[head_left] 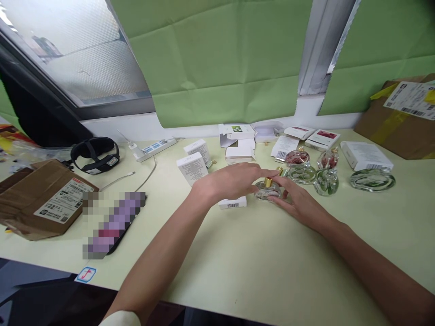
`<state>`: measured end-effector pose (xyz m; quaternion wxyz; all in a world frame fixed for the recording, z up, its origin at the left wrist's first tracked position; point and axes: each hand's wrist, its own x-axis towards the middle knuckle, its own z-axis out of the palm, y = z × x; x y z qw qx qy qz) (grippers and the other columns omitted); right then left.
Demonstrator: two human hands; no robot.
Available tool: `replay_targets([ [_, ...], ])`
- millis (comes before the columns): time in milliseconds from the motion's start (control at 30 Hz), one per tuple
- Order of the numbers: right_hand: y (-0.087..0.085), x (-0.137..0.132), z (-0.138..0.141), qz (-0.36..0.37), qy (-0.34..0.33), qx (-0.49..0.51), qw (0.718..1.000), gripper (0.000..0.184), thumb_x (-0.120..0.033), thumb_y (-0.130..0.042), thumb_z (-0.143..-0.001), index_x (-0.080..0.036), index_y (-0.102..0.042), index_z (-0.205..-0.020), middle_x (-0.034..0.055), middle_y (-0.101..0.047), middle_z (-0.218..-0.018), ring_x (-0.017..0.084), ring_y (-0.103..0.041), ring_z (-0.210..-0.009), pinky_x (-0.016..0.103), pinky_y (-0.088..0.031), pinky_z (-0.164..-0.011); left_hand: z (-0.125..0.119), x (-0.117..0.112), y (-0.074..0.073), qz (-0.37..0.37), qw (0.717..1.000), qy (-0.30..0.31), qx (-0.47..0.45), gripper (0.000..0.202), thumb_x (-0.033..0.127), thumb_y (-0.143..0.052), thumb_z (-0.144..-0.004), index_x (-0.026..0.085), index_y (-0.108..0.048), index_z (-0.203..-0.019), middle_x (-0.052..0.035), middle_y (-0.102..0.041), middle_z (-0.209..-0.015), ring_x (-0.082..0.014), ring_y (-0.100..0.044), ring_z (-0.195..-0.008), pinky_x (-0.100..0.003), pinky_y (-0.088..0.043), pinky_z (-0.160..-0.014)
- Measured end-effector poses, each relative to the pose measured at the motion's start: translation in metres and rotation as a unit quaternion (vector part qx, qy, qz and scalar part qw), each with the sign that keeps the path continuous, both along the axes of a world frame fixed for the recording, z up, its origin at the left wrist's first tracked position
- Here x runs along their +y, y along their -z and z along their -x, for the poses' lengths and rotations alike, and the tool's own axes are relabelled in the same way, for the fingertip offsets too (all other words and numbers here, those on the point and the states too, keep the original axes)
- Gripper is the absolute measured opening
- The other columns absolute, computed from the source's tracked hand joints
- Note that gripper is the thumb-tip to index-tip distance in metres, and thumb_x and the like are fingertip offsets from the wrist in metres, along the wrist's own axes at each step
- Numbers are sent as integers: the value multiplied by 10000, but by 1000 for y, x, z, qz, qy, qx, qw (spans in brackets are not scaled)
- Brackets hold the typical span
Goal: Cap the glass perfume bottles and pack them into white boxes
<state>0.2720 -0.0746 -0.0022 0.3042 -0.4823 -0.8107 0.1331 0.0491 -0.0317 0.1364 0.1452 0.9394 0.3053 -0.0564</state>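
A clear glass perfume bottle (pixel 262 192) with a gold neck (pixel 268 182) stands on the table between my hands. My left hand (pixel 234 181) reaches over it from the left, its index finger at the gold top and its thumb by the glass side. From the right, my right hand (pixel 295 197) closes on the bottle, with the thumb low on the glass and the fingers near the top. Partly under my left hand lies a white box (pixel 233 203) with a barcode. Just behind the fingers, another gold top (pixel 280 170) shows in part.
Several glass bottles, such as a green one (pixel 372 180) and a red one (pixel 297 157), stand to the right. White boxes (pixel 192 168) stand behind. Cardboard boxes (pixel 44 199) flank both sides; a blurred phone (pixel 117 224), headset (pixel 95 156) and power strip (pixel 159 147) lie left.
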Motion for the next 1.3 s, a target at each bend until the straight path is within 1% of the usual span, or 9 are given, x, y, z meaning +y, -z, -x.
replay_targets([
  [167, 3, 2, 0, -19, -5, 20, 1000, 472, -430, -497, -969, -323, -406, -1420, 82, -608, -1317, 160, -616, -694, 350, -561, -687, 0, 3, 2, 15, 1000, -1, -14, 588, 198, -499, -946, 382, -368, -1489, -32, -585, -1374, -229, -551, -1230, -339, -433, -974],
  [267, 3, 3, 1, -20, 0, 30, 999, 478, -447, -500, -964, -338, -418, -1422, 71, -620, -1303, 147, -598, -653, 349, -569, -684, 11, 12, 1, 23, 1000, -1, -20, 605, 248, -506, -945, 385, -325, -1506, -32, -550, -1413, -222, -529, -1252, -332, -423, -991],
  [367, 2, 2, 1, -11, 0, 27, 1000, 499, -437, -488, -973, -371, -380, -1456, 56, -602, -1343, 151, -607, -695, 370, -571, -753, 31, 29, 3, 9, 996, -89, -12, 650, 304, -513, -934, 355, -263, -1531, -51, -545, -1417, -231, -522, -1254, -325, -444, -953],
  [467, 1, 1, 1, -9, -2, 27, 1000, 499, -428, -483, -979, -379, -367, -1463, 51, -587, -1370, 161, -620, -741, 382, -564, -787, 48, 46, 8, 1, 979, -202, 40, 590, 347, -511, -918, 299, -363, -1487, -82, -557, -1398, -253, -576, -1162, -320, -481, -841],
  [567, 0, 1, 1, -5, -8, 30, 1000, 494, -420, -480, -985, -379, -363, -1462, 48, -585, -1372, 162, -625, -771, 378, -555, -807, 54, 56, 17, 45, 965, -241, 96, 557, 384, -545, -886, 302, -444, -1428, -84, -547, -1412, -273, -599, -1119, -327, -495, -784],
  [833, -4, 0, -1, 8, -1, 29, 1000, 494, -413, -475, -989, -390, -350, -1466, 49, -588, -1357, 149, -615, -736, 372, -553, -795, 56, 65, 28, 70, 967, -218, 111, 396, 455, -594, -809, 282, -645, -1162, -81, -630, -1297, -252, -635, -993, -318, -497, -746],
  [1000, -5, -2, 2, -5, 0, 27, 1000, 505, -417, -498, -980, -351, -358, -1461, 64, -576, -1366, 218, -637, -1051, 388, -525, -908, 57, 67, 27, 52, 976, -201, 70, 338, 433, -608, -793, 242, -685, -1061, -76, -686, -1133, -206, -635, -848, -285, -473, -684],
  [1100, -6, -2, 6, -17, 3, 31, 999, 464, -401, -474, -993, -346, -375, -1443, 57, -582, -1362, 231, -604, -1166, 403, -498, -969, 50, 63, 19, 15, 980, -198, 2, 278, 396, -614, -807, 231, -685, -1019, -62, -687, -1070, -200, -623, -855, -280, -449, -669],
  [1300, -8, -4, 5, -4, 12, 27, 1000, 432, -390, -462, -998, -341, -393, -1421, 57, -598, -1354, 225, -636, -1107, 407, -512, -951, 29, 47, 11, -124, 973, -173, -90, 156, 308, -579, -878, 212, -680, -946, -50, -685, -1005, -206, -608, -880, -304, -436, -692],
])
